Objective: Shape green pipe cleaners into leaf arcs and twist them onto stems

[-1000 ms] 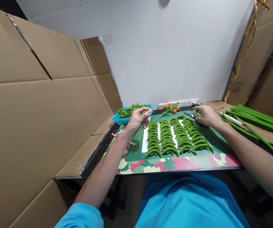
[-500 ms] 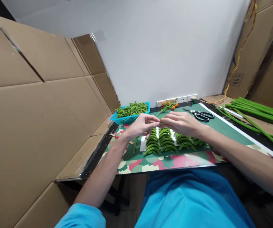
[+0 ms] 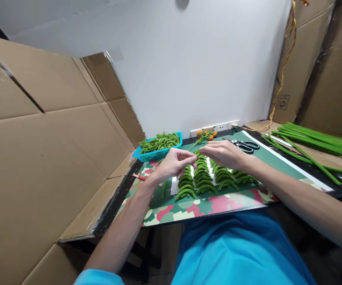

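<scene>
My left hand (image 3: 175, 162) is closed in a pinch, thumb against forefinger; what lies between the tips is too small to make out. Facing it, a short way apart, my right hand (image 3: 226, 153) has its fingers drawn together, with a bit of green fuzz at their tips, seemingly a short pipe cleaner (image 3: 197, 153). Below both hands, curved green pipe cleaner pieces (image 3: 205, 186) lie in several rows, partly on white paper (image 3: 174, 186). The hands cover the upper parts of some rows.
A blue basket (image 3: 155, 155) heaped with green pieces stands back left. Orange-and-green fuzzy flowers (image 3: 207, 134) lie by the wall, near black-handled scissors (image 3: 246, 147). Long green pipe cleaners (image 3: 316, 136) are at right. A red-handled tool (image 3: 139, 177) rests left on the green mat (image 3: 277, 168). Cardboard (image 3: 69, 150) walls the left.
My hands have come apart slightly after their fingertips met, the left one turning a little lower. The whole view has shifted somewhat with my head.
</scene>
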Demonstrator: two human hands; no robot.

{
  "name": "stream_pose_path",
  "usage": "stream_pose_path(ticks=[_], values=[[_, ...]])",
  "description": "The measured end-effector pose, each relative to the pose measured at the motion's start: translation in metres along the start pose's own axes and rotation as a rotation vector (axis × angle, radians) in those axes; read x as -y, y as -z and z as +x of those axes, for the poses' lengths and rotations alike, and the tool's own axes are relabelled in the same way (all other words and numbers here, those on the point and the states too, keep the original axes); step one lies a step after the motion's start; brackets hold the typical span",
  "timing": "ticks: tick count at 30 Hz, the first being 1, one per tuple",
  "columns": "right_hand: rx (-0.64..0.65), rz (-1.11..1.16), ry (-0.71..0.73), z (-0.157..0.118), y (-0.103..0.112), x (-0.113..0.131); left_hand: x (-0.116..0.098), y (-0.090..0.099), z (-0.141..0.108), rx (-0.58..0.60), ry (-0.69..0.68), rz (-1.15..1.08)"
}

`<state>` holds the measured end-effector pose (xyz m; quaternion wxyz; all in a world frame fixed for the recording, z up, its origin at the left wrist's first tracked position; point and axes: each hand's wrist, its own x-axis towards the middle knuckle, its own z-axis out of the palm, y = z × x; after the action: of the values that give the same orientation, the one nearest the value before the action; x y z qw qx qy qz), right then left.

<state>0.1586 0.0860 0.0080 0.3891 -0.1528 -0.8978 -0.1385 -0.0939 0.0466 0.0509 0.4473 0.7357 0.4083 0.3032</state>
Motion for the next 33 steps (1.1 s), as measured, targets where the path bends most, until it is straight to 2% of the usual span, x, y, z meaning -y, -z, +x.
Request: stream_pose_path(ticks=[4,7,11,17,20,23,28,33], values=[[-0.016,0.105,-0.087,-0.002,-0.002,-0.005,0.008,0.004,0.004,-0.045,0.001,0.034],[0.002,0.293,-0.227,-0.003,-0.001,-0.007,0.011,0.004,0.007,-0.117,-0.043,0.055],[0.062,0.549,-0.402,-0.004,0.004,-0.008,0.012,0.004,0.01,-0.138,-0.091,0.061],[0.197,0.768,-0.459,-0.004,0.015,-0.011,0.014,0.01,0.015,-0.093,-0.178,0.107],[0.197,0.9,-0.482,-0.004,0.023,-0.018,0.013,0.011,0.015,-0.063,-0.188,0.069],[0.126,1.0,-0.52,-0.009,0.033,-0.027,0.01,0.011,0.013,-0.07,-0.166,0.047],[0.007,0.957,-0.606,-0.019,0.043,-0.04,0.008,0.01,0.01,-0.116,-0.109,-0.007],[-0.316,0.834,-0.68,-0.021,0.044,-0.048,0.008,0.008,0.011,-0.143,-0.106,0.0]])
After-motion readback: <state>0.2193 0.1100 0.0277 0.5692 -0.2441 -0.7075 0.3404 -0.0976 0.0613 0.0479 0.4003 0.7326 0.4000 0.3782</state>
